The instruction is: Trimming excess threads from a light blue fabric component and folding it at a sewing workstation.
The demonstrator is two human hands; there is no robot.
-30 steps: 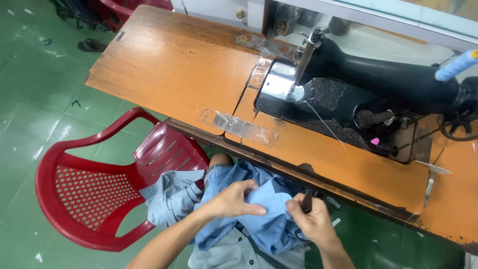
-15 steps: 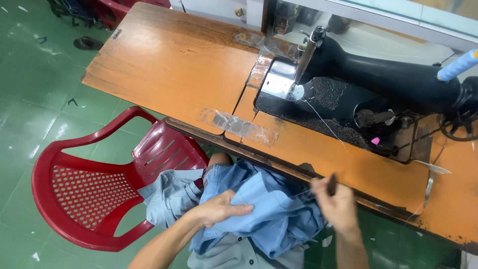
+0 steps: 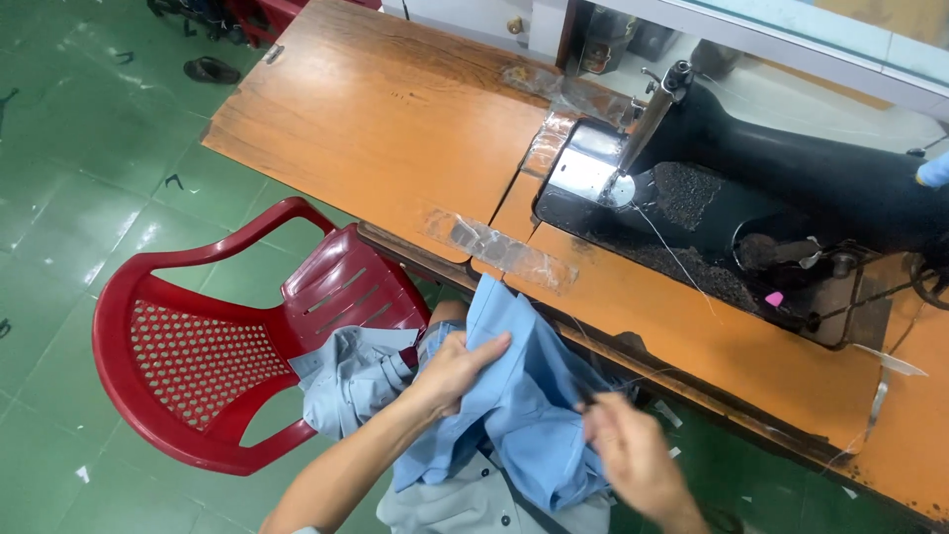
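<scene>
A light blue garment lies bunched on the person's lap, below the table edge. The left hand pinches a fold of it; the right hand (blurred) grips a small dark tool against the cloth. Beyond stand the wooden sewing table, black sewing machine and red plastic chair.

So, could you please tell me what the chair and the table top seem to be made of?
The red chair looks like moulded plastic: glossy, with a perforated seat and slotted back. The table top looks like wood or wood-grain laminate, orange-brown and worn; which one is hard to tell.
</scene>
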